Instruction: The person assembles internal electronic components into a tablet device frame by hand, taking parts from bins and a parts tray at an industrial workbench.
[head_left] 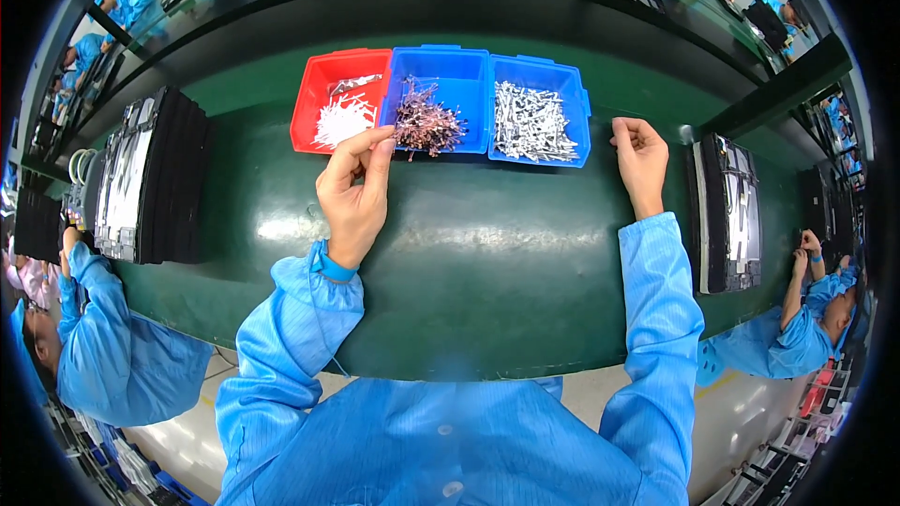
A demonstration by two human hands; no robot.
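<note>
My left hand is at the front of the bins, thumb and forefinger pinched together beside the copper-coloured small parts. Whatever lies between those fingertips is too small to make out. These parts are heaped in the left half of the middle blue bin. To its left, a red bin has white strips in it. Silver-and-white small pieces fill the right-hand blue bin. Just right of that bin my right hand hovers with curled, closed fingers; any small thing in them is hidden.
Stacks of flat black-and-silver panels stand on the green table, one at the left and one at the right. Beyond the bins runs a dark shelf. Co-workers in blue sit at the left and right.
</note>
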